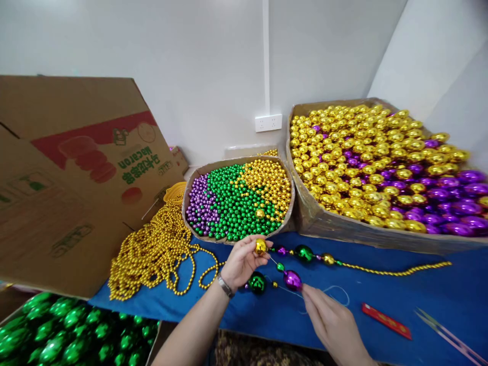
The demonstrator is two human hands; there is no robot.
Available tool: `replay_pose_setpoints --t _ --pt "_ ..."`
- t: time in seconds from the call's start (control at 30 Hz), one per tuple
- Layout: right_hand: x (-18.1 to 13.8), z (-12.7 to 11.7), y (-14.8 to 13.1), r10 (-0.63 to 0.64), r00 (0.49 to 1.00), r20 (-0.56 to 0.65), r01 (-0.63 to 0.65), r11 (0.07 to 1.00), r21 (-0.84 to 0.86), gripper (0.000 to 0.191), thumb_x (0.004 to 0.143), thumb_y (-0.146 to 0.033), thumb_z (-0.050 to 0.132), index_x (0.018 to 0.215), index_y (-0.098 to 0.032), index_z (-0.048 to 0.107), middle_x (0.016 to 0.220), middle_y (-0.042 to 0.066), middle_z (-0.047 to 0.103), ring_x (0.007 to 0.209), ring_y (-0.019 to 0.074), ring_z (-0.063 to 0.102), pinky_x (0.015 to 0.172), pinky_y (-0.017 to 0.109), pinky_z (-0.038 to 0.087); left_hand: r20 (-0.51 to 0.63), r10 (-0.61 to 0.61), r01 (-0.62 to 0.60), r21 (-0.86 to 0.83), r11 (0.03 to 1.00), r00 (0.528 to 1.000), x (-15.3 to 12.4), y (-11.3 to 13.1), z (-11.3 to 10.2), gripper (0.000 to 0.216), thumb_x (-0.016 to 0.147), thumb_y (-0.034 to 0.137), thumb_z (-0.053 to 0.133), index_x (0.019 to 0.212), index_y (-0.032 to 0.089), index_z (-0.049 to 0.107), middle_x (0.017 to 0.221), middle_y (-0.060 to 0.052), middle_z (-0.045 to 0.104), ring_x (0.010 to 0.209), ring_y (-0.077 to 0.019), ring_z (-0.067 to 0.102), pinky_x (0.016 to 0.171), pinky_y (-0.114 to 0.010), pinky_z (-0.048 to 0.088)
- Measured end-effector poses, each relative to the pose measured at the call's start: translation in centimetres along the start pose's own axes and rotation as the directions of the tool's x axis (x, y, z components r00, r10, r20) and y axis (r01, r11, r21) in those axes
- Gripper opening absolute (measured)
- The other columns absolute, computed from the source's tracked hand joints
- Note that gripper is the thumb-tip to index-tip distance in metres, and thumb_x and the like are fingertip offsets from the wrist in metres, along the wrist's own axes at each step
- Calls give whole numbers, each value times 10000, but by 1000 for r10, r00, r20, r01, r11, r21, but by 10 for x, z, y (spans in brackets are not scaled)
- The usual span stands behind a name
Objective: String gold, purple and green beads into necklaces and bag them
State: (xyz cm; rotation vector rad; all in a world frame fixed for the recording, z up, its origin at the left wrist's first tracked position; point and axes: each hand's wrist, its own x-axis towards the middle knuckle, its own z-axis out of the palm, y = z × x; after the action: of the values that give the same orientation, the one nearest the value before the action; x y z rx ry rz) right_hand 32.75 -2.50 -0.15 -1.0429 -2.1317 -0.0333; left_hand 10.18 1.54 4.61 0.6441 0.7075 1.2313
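Observation:
A large gold bead (261, 246) is pinched between the thumb and fingers of my left hand (242, 262). The closed fingertips of my right hand (333, 323) are at a shiny purple bead (293, 280) on a thin pale string. A small green bead (280, 267) sits on that string between the two hands. From my left hand, a strand of purple, green and gold beads runs right into a gold twisted cord (389, 272). Below my left hand lie a big green bead (257, 283) and a small gold bead (275, 284).
Behind my hands stands a box of small mixed beads (232, 203); a larger box of gold and purple beads (358, 168) is at right. Gold bead chains (152, 254) lie left, beside a cardboard carton (84, 168). Tweezers (446, 333) and a red packet (386, 320) rest at right.

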Motion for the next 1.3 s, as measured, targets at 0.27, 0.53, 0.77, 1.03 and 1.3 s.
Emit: replay_pose_setpoints --t 0.27,0.53,0.77,1.03,1.3 --pt "-3 5 -1 12 1000 20 -11 1000 -25 287 947 -235 337 982 -160 613 809 73 721 669 188 695 601 275 540 19 52 -55 169 984 998 -5 -7 5 309 765 237 675 1043 118 613 1041 -135 644 750 -146 626 644 -249 531" --pt "-6 5 0 187 971 152 -212 962 171 275 948 -268 313 1058 -197 556 870 73 647 728 148 667 603 212 527 -1 82 -80 226 971 997 -9 -15 8 363 717 243 729 1037 143 592 1054 -111 624 809 -150 597 698 -291 528" --pt "-12 9 9 347 915 207 -398 862 315 286 882 -429 445 977 -238 636 856 62 656 752 179 662 659 239 525 -37 133 -116 298 948 990 -11 -20 12 408 649 244 784 971 138 557 985 -93 643 768 -129 595 681 -265 506" --pt "-17 33 4 487 555 674 -817 166 553 407 713 -570 619 870 -194 618 641 7 625 586 170 615 555 249 506 8 147 -134 468 874 989 -17 -24 16 438 655 301 775 991 138 546 999 -104 644 813 -150 614 742 -271 479" --pt "-6 22 -6 472 516 715 -777 -93 622 422 675 -593 667 803 -197 597 583 -20 544 556 122 484 529 229 428 1 404 -129 949 289 915 -3 49 -29 320 887 343 474 1154 175 530 1125 -101 607 997 -195 582 831 -320 481"
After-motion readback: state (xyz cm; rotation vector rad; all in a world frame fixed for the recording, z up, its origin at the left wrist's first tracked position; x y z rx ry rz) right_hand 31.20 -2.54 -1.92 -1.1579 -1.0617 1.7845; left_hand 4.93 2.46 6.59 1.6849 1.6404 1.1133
